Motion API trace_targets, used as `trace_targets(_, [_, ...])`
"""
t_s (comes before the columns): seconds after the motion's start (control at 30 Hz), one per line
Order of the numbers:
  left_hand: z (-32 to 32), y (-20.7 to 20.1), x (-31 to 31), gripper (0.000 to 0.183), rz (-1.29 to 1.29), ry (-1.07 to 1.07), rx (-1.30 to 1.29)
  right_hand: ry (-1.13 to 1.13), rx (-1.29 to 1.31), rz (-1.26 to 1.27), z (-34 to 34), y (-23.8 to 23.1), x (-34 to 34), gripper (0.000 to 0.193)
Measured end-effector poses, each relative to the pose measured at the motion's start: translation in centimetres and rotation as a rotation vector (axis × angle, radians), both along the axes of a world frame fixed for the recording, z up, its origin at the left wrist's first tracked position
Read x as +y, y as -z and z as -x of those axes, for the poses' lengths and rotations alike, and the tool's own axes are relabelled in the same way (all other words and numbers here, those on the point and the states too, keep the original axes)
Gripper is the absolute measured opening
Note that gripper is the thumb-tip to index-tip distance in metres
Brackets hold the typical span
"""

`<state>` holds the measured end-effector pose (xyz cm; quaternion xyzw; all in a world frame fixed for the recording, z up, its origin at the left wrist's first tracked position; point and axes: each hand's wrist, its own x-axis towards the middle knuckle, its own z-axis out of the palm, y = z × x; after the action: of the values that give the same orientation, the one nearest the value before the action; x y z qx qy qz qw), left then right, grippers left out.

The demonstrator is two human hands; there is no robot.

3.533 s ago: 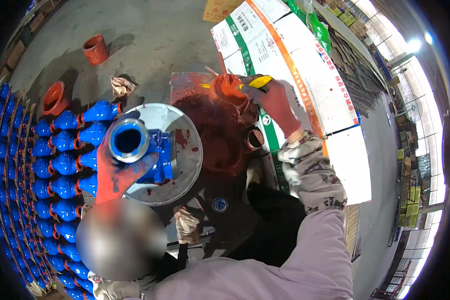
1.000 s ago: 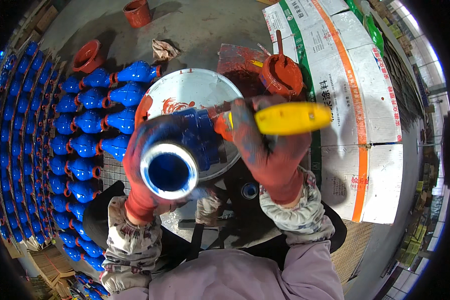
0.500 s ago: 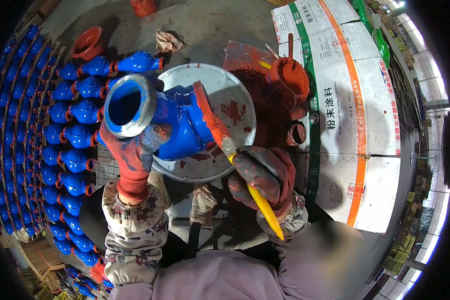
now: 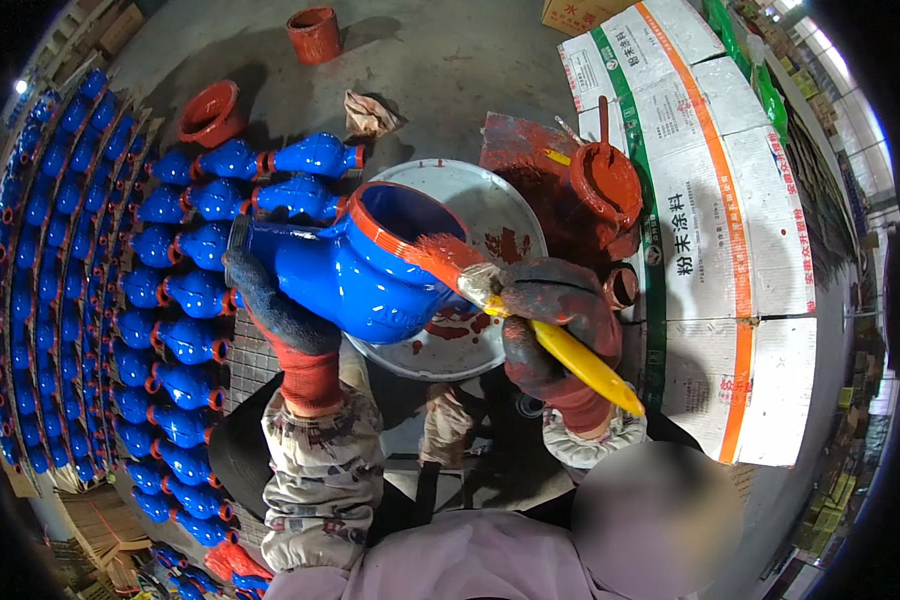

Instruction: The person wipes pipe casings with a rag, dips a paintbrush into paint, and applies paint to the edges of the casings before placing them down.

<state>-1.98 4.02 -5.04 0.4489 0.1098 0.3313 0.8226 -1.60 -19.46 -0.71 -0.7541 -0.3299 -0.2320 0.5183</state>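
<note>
My left hand (image 4: pixel 285 315), in a red and dark stained glove, is closed round the left end of a glossy blue pipe fitting (image 4: pixel 355 280). The fitting hangs over a round white tabletop (image 4: pixel 525 230) spotted with red paint, its wide mouth turned up toward me. Red paint covers the threaded outside of that mouth. A paintbrush (image 4: pixel 560 345) with a yellow handle is gripped in my right hand (image 4: pixel 560 320), gloved likewise. Its red-soaked bristles rest against the right side of the threaded rim.
Rows of blue fittings (image 4: pixel 190 340) with red ends stand at the left. A red paint pot (image 4: pixel 607 185) with a stick handle is beyond my right hand, beside white cartons (image 4: pixel 710 230). Farther off are a red basin (image 4: pixel 212 113), a red bucket (image 4: pixel 313 36) and a crumpled cloth (image 4: pixel 370 114).
The fitting has turned in my left hand, so the red-rimmed mouth now faces up and the bare metal end points left. The brush has stayed at the rim. The whole view has shifted slightly.
</note>
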Motion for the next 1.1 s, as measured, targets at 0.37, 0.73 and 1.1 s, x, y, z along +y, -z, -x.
trace_targets(0.37, [-0.7,-0.2,-1.4,0.046,0.189,0.073,-0.201,-0.047,-0.046,-0.083,-2.3,-4.0,-0.5,0.019])
trace_targets(0.73, [0.3,1.1,-2.2,0.064,0.657,0.452,-0.185,-0.055,0.369,-0.564,-4.4,-2.0,-1.3,0.018])
trace_targets(1.1, [3.1,-1.0,-5.9,0.064,0.262,0.719,-0.054,-0.478,0.667,-0.702,-7.6,-3.0,-3.9,0.052])
